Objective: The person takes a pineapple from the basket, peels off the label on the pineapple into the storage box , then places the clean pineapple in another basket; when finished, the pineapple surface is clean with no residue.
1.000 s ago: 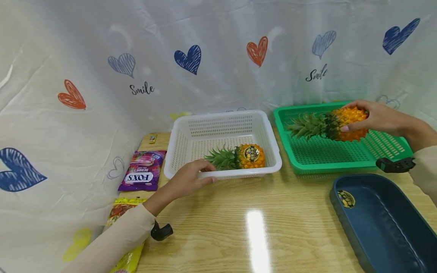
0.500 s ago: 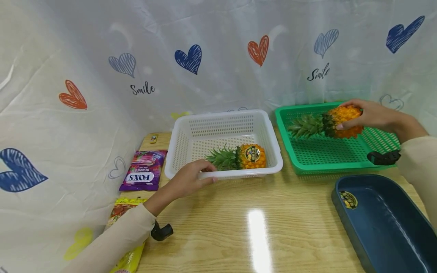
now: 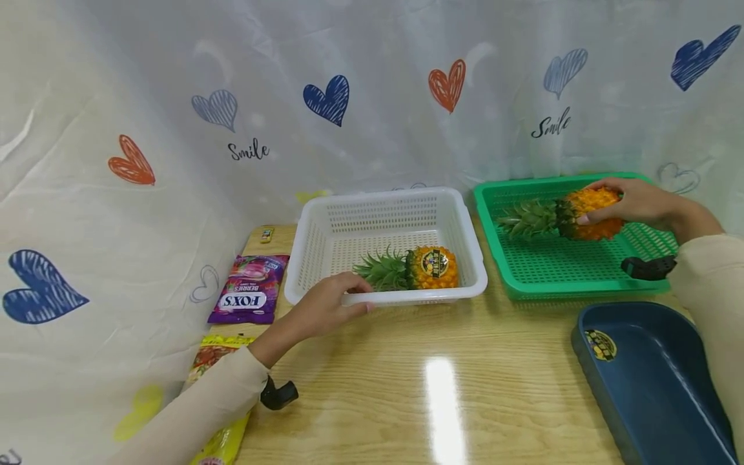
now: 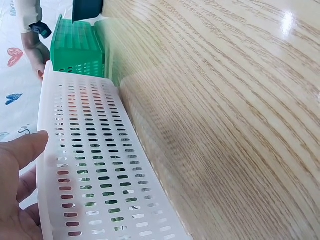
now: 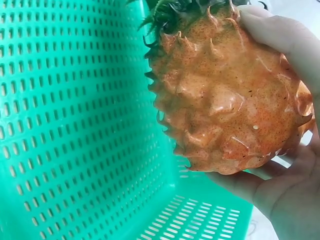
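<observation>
While the left hand [image 3: 332,303] pinches the near rim of the white basket [image 3: 418,296], the right hand [image 3: 645,203] has its grip around the orange body of a pineapple [image 3: 572,216] over the bottom of the green basket [image 3: 581,289], leaves pointing left. A second pineapple [image 3: 420,268] lies inside the white basket.

Hands [image 3: 327,305] are bare below cream sleeves [image 3: 200,407] and black wrist cameras [image 3: 280,394].

Screened-off indoor corner, perhaps a staged set, heart-printed sheeting [image 3: 383,148] on two sides, wood-grain table [image 3: 360,394]
</observation>
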A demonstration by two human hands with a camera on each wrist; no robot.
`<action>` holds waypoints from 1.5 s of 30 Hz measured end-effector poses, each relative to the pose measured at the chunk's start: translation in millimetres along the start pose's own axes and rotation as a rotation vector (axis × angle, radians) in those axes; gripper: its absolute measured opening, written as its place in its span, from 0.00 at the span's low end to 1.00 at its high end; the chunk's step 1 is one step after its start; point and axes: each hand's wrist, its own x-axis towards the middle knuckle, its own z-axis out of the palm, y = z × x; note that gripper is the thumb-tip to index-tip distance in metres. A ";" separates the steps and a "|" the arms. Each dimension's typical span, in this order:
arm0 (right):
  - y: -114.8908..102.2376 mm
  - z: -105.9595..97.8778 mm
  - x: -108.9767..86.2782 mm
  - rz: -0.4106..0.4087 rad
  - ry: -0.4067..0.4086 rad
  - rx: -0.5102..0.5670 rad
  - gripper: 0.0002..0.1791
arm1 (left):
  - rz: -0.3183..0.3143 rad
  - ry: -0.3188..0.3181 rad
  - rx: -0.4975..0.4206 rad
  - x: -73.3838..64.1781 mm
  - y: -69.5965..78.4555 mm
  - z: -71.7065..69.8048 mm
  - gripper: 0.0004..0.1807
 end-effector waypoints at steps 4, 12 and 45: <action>1.5 1.4 3.4 0.012 0.001 -0.001 0.46 | 0.002 -0.001 0.015 0.5 0.7 -1.2 0.11; -0.4 5.4 9.2 0.041 -0.011 0.005 0.48 | -0.018 -0.018 -0.001 0.7 1.4 -2.3 0.11; -2.1 7.8 12.8 -0.002 -0.079 -0.099 0.45 | -0.023 -0.033 -0.003 0.6 0.9 -1.6 0.13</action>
